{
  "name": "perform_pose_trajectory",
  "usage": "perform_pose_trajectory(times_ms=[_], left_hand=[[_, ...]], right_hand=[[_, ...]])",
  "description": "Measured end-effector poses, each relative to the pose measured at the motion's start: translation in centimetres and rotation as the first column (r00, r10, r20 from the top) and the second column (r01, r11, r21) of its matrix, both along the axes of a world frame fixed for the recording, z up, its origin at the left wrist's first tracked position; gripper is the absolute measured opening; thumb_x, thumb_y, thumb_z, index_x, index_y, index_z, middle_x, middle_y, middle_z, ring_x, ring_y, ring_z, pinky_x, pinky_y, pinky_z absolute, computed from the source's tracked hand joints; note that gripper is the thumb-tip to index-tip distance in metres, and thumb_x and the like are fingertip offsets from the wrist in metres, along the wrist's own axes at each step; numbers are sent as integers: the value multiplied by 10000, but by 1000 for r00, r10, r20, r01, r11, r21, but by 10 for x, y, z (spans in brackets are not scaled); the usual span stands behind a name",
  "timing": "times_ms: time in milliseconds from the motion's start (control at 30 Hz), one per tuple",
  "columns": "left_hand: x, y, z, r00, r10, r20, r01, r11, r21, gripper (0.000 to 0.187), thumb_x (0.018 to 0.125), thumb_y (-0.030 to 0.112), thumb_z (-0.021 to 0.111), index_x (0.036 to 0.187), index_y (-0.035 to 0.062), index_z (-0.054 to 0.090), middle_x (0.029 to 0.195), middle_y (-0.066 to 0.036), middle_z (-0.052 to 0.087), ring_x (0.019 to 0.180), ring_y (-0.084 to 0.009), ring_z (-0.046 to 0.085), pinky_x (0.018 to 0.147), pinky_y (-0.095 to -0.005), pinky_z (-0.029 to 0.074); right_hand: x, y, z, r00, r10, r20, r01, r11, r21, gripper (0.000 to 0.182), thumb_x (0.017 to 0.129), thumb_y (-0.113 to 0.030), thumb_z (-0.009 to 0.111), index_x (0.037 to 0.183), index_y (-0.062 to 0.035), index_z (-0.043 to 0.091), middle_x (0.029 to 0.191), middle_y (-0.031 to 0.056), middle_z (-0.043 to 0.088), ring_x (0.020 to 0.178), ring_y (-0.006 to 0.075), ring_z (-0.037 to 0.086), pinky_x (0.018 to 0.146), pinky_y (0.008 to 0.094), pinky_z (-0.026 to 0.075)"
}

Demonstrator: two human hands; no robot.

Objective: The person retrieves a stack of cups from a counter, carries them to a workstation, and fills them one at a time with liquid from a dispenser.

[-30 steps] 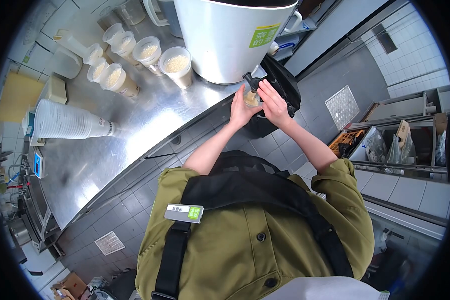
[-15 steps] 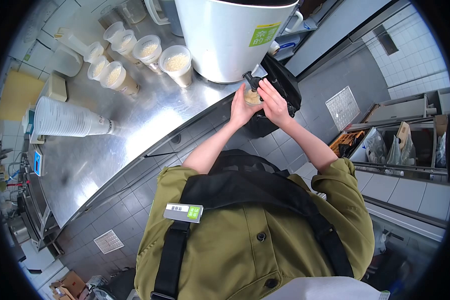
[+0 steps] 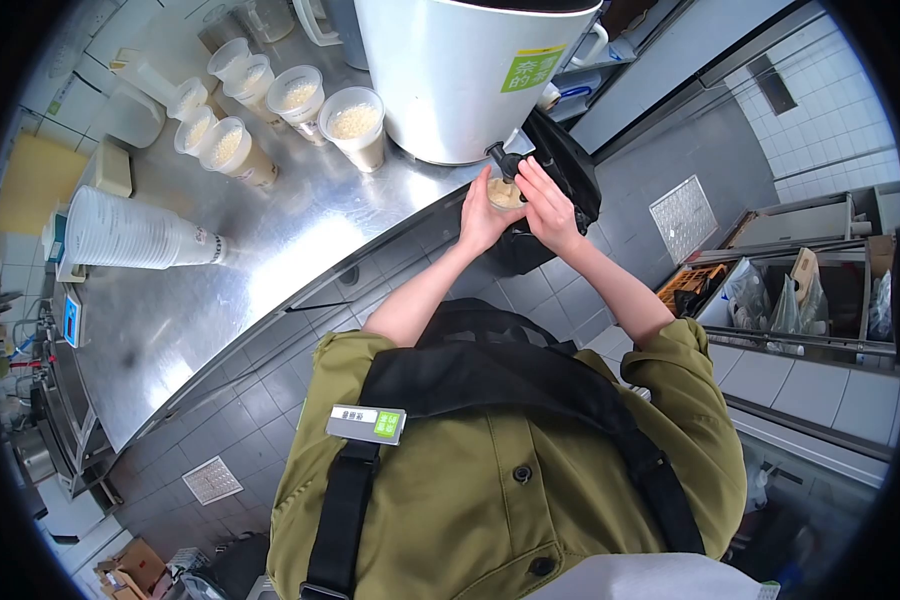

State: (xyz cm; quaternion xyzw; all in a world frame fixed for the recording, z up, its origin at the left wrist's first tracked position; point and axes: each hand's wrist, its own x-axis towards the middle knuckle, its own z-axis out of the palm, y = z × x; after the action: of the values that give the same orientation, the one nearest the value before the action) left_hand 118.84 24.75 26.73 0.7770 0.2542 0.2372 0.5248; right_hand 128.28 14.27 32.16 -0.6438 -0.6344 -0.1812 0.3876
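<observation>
Below the black tap (image 3: 503,158) of a large white drum dispenser (image 3: 450,90), my left hand (image 3: 482,218) is wrapped around a clear plastic cup (image 3: 507,197). Pale, creamy contents show through the cup's mouth, directly under the spout. My right hand (image 3: 550,208) is on the other side, its fingers close together and its fingertips at the tap, near the cup's rim. Its thumb and the exact grip are partly hidden.
Several cups of pale grains (image 3: 354,122) stand on the steel counter (image 3: 300,215), left of the dispenser. A nested stack of cups (image 3: 140,230) lies on its side there. A black bin (image 3: 575,180) is below the tap. Shelves with bags (image 3: 785,290) line the right.
Both hands stay at the tap and cup, almost unmoved. The view shifts very slightly, and the cup's pale contents show a little more clearly.
</observation>
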Motion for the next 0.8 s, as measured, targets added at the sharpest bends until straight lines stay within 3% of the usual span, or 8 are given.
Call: perform_pose_trajectory(times_ms=[267, 333, 467, 567, 667, 733, 767, 800], left_hand=[[1, -1, 3, 1000, -5, 19, 5, 1000, -17, 961, 595, 291, 832, 1336, -17, 303, 1242, -207, 474, 1148, -336, 483, 943, -393, 418], [1, -1, 3, 1000, -6, 21, 7, 1000, -23, 959, 596, 288, 832, 1336, -17, 303, 1240, -205, 475, 1148, -335, 484, 942, -392, 419], [1, -2, 3, 1000, -9, 24, 10, 1000, -13, 966, 589, 267, 837, 1338, -14, 296, 1239, -198, 476, 1149, -329, 484, 942, -388, 420], [2, -3, 6, 1000, -8, 15, 8, 1000, -12, 974, 579, 251, 842, 1340, -12, 294, 1238, -195, 475, 1147, -328, 484, 945, -387, 418], [1, -3, 8, 1000, -15, 23, 16, 1000, -14, 977, 573, 235, 845, 1340, -10, 292, 1239, -195, 474, 1150, -328, 481, 954, -386, 413], [1, -2, 7, 999, -26, 41, 27, 999, -17, 976, 572, 228, 845, 1340, -10, 292, 1240, -196, 474, 1154, -329, 478, 960, -387, 408], [1, 0, 6, 998, -38, 48, 39, 999, -15, 974, 571, 221, 844, 1341, -5, 293, 1244, -197, 472, 1163, -329, 472, 966, -387, 404], [1, -1, 5, 997, -55, 54, 56, 998, -13, 972, 570, 214, 844, 1342, -1, 294, 1248, -197, 470, 1171, -329, 466, 972, -387, 399]], right_hand=[[0, 0, 4, 1000, -10, -4, 10, 1000, -29, 455, 630, 139, 538, 1075, 61, 593, 1215, 188, 550, 1179, 348, 497, 969, 380, 429], [1, 0, 5, 999, -29, 27, 30, 999, -33, 379, 691, 115, 536, 1056, 40, 602, 1170, 198, 573, 1133, 351, 530, 926, 393, 466], [3, 0, 6, 999, -23, 40, 25, 999, -36, 388, 695, 114, 536, 1071, 37, 597, 1177, 195, 570, 1135, 342, 532, 926, 388, 466], [6, -1, 12, 1000, -3, 21, 5, 997, -72, 425, 648, 139, 528, 1060, 59, 592, 1196, 179, 564, 1159, 332, 516, 950, 370, 450], [12, 2, 31, 999, 26, 21, -23, 993, -113, 361, 698, 119, 542, 1044, 31, 598, 1146, 159, 591, 1109, 311, 553, 920, 363, 469], [23, 11, 59, 981, -19, -195, -74, 886, -458, 293, 758, 67, 561, 1040, -4, 598, 1081, 142, 613, 1030, 298, 592, 877, 348, 488], [34, 20, 74, 973, -18, -232, -120, 815, -567, 255, 784, 5, 584, 1038, -22, 595, 1038, 144, 617, 965, 309, 606, 846, 326, 495], [44, 27, 80, 947, -21, -319, -186, 775, -603, 278, 819, -40, 587, 1094, -6, 568, 1060, 127, 622, 936, 254, 623, 841, 305, 487]])
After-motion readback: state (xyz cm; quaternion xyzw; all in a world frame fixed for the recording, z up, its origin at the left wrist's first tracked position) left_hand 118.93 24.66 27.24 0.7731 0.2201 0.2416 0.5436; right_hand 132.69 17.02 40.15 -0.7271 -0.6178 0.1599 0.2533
